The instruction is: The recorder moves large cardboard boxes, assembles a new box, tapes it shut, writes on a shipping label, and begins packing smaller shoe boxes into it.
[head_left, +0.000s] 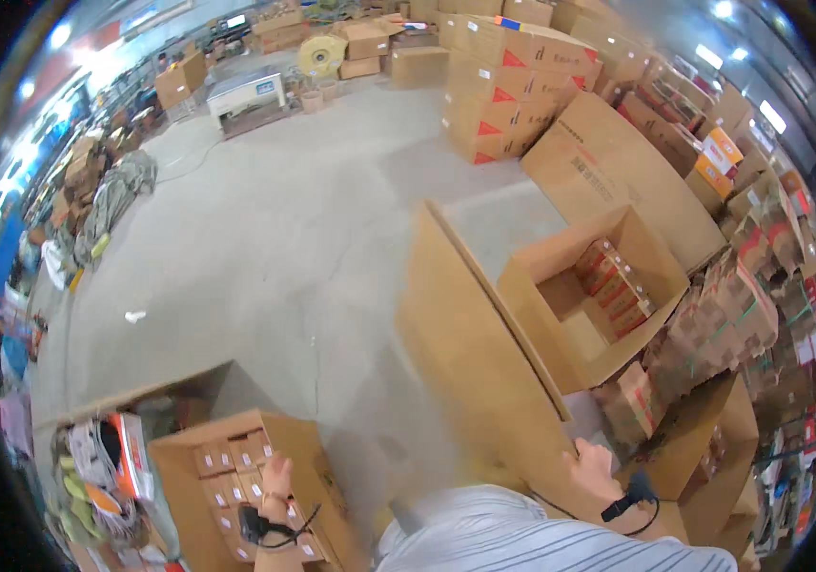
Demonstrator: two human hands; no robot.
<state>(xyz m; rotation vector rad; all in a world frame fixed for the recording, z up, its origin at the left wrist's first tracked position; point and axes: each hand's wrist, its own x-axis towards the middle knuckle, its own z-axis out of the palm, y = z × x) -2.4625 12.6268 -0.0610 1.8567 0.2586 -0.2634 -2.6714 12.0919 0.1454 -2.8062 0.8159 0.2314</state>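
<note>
My left hand [276, 480] reaches over an open cardboard carton [308, 458] at the lower left. Small brown boxes [227, 456] with white labels fill much of that carton. The fingers of this hand point down among the boxes and are partly hidden, so their grip does not show. At the lower right, my right hand [593, 467] is closed at the near edge of a large, blurred cardboard sheet [460, 334]. Both wrists wear black straps with cords.
Beyond the sheet, an open carton [522, 276] holds a row of small boxes [618, 286]. Another open carton [723, 419] is beside my right arm. Stacked cartons [522, 71] rise at the back. Bagged goods [93, 458] lie at the left, and a white machine [246, 93] stands far off.
</note>
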